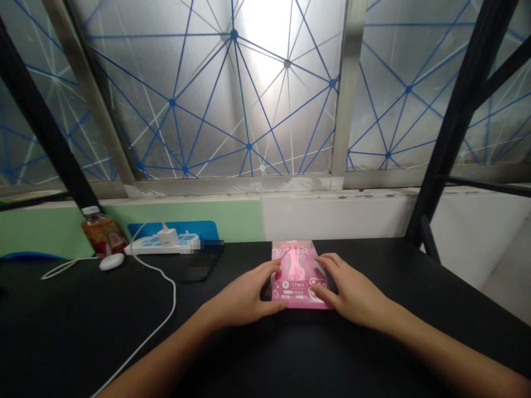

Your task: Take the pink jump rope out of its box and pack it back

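Forearms (174,354) slant in from seven and four o'clock. Left hand (243,296) at nine and right hand (357,293) at three o'clock flank the pink box (296,290) on the black table (315,365), fingers touching it, spread wide from thumbs.

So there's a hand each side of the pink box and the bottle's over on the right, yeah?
Not quite: the head view shows the bottle on the left, not the right. The left hand and right hand are indeed on either side of the pink box.
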